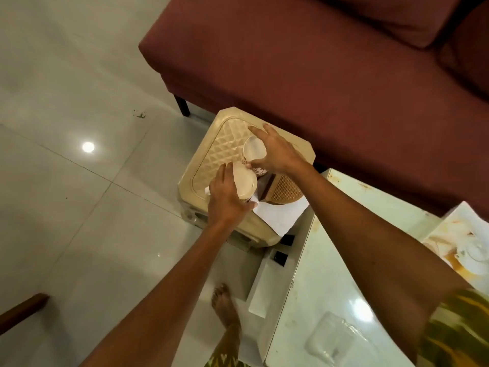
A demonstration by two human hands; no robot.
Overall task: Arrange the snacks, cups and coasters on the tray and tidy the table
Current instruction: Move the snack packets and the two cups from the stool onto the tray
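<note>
Two patterned paper cups are over a beige plastic stool [211, 133]. My left hand [227, 200] is shut on the near cup [244, 182], gripping it from the left side. My right hand [277, 152] is shut on the far cup [254, 151], with the index finger stretched out past its rim. Both cups look empty from above. A woven round coaster [287, 190] with a dark brown block [267, 190] on it lies on a white sheet of paper [277, 215] at the stool's near right corner.
A maroon sofa [330, 62] stands right behind the stool. A glossy white table [330, 274] is at the lower right, with a stained white tray [460, 242] and a clear plastic wrapper [330, 337] on it. My bare foot [225, 303] is on the tiled floor.
</note>
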